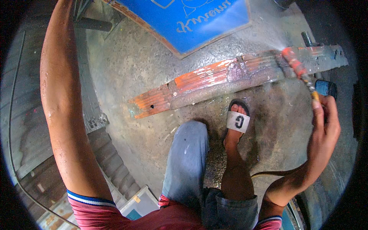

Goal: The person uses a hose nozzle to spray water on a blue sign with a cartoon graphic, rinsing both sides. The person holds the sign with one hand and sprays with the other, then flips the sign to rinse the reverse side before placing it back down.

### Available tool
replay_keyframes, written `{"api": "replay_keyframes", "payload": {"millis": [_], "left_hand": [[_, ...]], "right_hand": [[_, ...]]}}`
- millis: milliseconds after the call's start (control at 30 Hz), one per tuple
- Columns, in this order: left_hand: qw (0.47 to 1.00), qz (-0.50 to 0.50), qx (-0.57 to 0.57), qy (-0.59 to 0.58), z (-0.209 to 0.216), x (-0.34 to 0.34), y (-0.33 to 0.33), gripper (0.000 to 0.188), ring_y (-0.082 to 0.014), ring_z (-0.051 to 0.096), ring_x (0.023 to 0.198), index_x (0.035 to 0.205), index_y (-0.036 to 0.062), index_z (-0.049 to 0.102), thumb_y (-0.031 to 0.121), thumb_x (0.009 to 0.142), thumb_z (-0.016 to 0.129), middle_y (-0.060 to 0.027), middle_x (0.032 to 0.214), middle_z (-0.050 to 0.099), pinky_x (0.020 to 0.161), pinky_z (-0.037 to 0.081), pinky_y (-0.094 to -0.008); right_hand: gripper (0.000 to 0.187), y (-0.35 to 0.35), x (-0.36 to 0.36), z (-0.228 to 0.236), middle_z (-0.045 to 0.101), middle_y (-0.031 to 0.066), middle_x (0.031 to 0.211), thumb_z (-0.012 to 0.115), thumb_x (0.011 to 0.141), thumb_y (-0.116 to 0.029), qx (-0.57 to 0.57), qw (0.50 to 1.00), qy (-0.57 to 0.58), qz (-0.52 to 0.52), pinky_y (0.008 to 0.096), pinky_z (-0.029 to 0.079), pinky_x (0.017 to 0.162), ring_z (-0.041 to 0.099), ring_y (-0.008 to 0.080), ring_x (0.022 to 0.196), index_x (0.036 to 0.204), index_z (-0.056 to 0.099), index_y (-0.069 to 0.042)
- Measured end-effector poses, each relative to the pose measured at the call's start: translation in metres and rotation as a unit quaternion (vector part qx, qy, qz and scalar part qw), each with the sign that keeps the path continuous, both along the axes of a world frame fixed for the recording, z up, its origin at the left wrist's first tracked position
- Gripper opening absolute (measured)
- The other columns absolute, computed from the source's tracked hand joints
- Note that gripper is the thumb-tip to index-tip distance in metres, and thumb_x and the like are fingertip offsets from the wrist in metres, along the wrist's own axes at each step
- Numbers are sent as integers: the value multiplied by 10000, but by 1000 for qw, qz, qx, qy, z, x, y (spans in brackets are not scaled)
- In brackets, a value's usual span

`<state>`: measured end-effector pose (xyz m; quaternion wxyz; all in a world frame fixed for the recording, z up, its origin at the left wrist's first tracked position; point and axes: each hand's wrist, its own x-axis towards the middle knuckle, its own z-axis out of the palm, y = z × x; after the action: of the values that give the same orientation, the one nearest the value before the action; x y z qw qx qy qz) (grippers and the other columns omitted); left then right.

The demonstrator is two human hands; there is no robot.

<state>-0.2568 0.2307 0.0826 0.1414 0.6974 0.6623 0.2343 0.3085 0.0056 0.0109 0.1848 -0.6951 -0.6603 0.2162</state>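
Observation:
My right hand [326, 119] is wrapped round the rear end of a red hose nozzle [293, 61], at the right. A fine white spray leaves the nozzle's tip toward a blue board [211, 30] with pale drawn lines and a brown edge. Below the board, a long worn orange and grey beam [207, 76] lies wet across the floor, and the nozzle passes above its right part. My left arm [63, 99], dotted with drops, reaches up past the top left edge, so my left hand is out of sight.
A dark hose [278, 173] runs behind my right wrist. My sandalled foot [237, 119] stands on wet concrete [130, 50] near the beam. Further right sits a blue and black object [326, 88]. A thin cable [11, 126] curves down the far left, beside grey corrugated sheeting [115, 165].

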Motion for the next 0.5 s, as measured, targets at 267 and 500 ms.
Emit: {"api": "replay_keyframes", "payload": {"millis": [267,500], "left_hand": [[999,45,16,16,3,7,-13,412,-207,531,1107,1299,-13,504,214,957,514,-120,1193,596,954,409,-329],[998,48,30,6,2,33,-16,381,-205,545,1082,1232,-20,564,212,930,542,-101,1151,627,970,390,-328]], "right_hand": [[93,-25,-15,35,580,74,758,549,875,-38,-34,992,94,78,252,427,648,520,140,691,924,583,33],[162,-45,-12,49,563,61,895,508,923,-63,96,990,106,-9,217,404,750,502,106,806,1006,578,57]]}}
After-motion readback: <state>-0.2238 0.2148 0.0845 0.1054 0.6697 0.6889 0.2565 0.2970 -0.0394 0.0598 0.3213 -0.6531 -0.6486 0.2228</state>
